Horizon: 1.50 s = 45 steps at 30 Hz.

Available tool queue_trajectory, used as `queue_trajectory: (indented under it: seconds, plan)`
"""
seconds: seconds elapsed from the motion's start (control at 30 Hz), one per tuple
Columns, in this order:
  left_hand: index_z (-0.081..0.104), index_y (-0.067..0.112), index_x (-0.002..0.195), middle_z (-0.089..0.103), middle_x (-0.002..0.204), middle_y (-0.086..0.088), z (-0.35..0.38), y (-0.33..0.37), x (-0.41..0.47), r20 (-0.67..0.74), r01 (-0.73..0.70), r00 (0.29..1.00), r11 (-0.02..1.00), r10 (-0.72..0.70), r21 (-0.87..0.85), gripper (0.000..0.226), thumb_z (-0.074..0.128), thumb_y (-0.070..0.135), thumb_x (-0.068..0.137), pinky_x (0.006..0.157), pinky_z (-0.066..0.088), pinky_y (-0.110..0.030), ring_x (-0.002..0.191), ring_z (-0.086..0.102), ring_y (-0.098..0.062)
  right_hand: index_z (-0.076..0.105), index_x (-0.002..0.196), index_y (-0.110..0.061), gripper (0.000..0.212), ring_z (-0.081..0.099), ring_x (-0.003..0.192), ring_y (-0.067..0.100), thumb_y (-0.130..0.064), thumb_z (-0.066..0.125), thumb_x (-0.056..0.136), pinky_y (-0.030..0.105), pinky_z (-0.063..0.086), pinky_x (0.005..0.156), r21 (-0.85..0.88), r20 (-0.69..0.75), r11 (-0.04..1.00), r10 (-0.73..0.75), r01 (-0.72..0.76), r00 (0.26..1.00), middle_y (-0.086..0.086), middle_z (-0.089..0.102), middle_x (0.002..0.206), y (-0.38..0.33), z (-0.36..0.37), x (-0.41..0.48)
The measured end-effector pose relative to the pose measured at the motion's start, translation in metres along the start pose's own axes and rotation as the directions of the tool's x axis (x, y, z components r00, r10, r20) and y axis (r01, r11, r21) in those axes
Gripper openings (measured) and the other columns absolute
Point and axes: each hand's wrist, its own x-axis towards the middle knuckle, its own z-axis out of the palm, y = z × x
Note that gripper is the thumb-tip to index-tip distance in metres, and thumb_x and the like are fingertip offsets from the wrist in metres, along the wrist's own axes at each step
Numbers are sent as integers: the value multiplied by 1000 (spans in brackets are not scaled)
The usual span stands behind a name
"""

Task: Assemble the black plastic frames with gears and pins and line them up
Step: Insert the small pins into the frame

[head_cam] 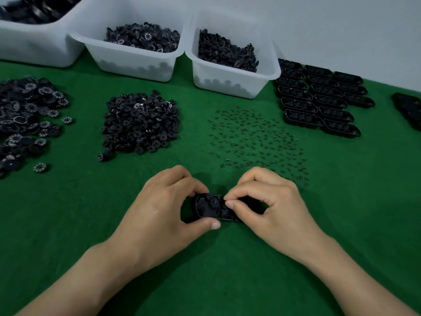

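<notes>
Both hands grip one black frame (pixel 213 207) on the green worktop (pixel 68 224), just below the scattered pins (pixel 257 137): left hand (pixel 164 208) pinches its end, right hand (pixel 264 206) pinches something tiny over it. A pin may slip, vanishing among the pins; a tilted frame could unseat its gear (pixel 214 201).

A green felt table cover (pixel 68 224) fills the near and middle ground. At its far edge stand three translucent white plastic bins: a large one (pixel 45 46) at far left, cut off by the picture edge, a smaller one (pixel 134 62) in the middle, and another smaller one (pixel 234 80) to its right. The two smaller bins touch at their rims. A plain pale grey wall (pixel 341 30) rises behind, on the far right.
</notes>
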Motion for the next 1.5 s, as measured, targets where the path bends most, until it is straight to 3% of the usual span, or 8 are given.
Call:
queue_trajectory:
  seconds: [0.6, 0.9, 1.07, 1.17, 1.23, 1.33, 1.4, 1.5]
  plan:
    - [62, 30, 93, 47, 85, 19, 0, 0, 0, 1, 3, 1000, 1000, -3, 6, 51, 52, 68, 61, 68, 33, -14, 83, 45, 2, 74, 78, -18, 6, 58, 72, 13, -18, 70, 75, 31, 48, 63, 92, -27, 996, 4, -1, 1000, -3, 59, 76, 3, 2, 0]
    - [63, 28, 93, 47, 85, 18, 0, 1, 0, 1, -6, 1000, 1000, 6, 9, 52, 51, 68, 62, 68, 33, -14, 82, 46, 1, 70, 77, -18, 5, 56, 75, 8, -14, 68, 75, 18, 41, 66, 4, -7, 1000, 1, 0, 1000, -8, 58, 80, 2, 1, -1]
    - [64, 27, 94, 48, 85, 17, -1, 1, 0, 0, -12, 1000, 1000, 12, 7, 53, 52, 67, 62, 69, 34, -14, 81, 47, 0, 72, 75, -21, 6, 54, 78, 15, -15, 70, 74, 32, 47, 69, -142, 91, 989, -37, 49, 995, -7, 56, 79, -2, -6, 6]
    - [64, 26, 94, 48, 85, 16, -1, 1, 0, -2, -11, 1000, 1000, 11, 4, 51, 56, 65, 62, 69, 35, -15, 82, 47, -1, 74, 76, -27, 6, 56, 79, 7, -23, 70, 76, 29, 46, 73, -75, 206, 997, 30, -15, 978, -12, 58, 79, -5, -19, 14]
    - [64, 26, 94, 47, 85, 17, -1, 1, 0, -1, -11, 1000, 1000, 11, 5, 50, 58, 63, 62, 68, 34, -15, 82, 47, -1, 73, 76, -28, 6, 58, 76, 3, -24, 68, 78, 24, 46, 73, -45, 197, 998, 55, -48, 979, -16, 61, 78, -4, -25, 26]
    - [63, 26, 94, 47, 85, 18, -1, 0, 0, 1, -18, 1000, 1000, 18, 2, 53, 52, 67, 62, 67, 34, -14, 82, 46, 0, 73, 91, -22, 11, 58, 78, 6, -18, 66, 83, 33, 50, 76, -240, 138, 971, 30, 4, 990, -7, 65, 84, -1, -19, 50]
    - [63, 27, 94, 46, 85, 18, -1, 1, 0, 6, -11, 1000, 1000, 11, -3, 52, 54, 66, 62, 68, 34, -14, 83, 46, 0, 72, 102, -21, 17, 59, 85, 18, -19, 63, 87, 37, 50, 80, -343, 203, 938, 15, 57, 979, -1, 64, 92, 1, -12, 60]
    - [63, 26, 94, 47, 85, 18, -1, 0, 0, 3, -8, 1000, 1000, 8, -4, 48, 59, 61, 62, 69, 34, -14, 84, 46, 0, 70, 101, -20, 16, 58, 90, 20, -22, 59, 89, 35, 50, 79, -410, 276, 906, 13, 106, 961, -2, 61, 95, 0, -9, 65]
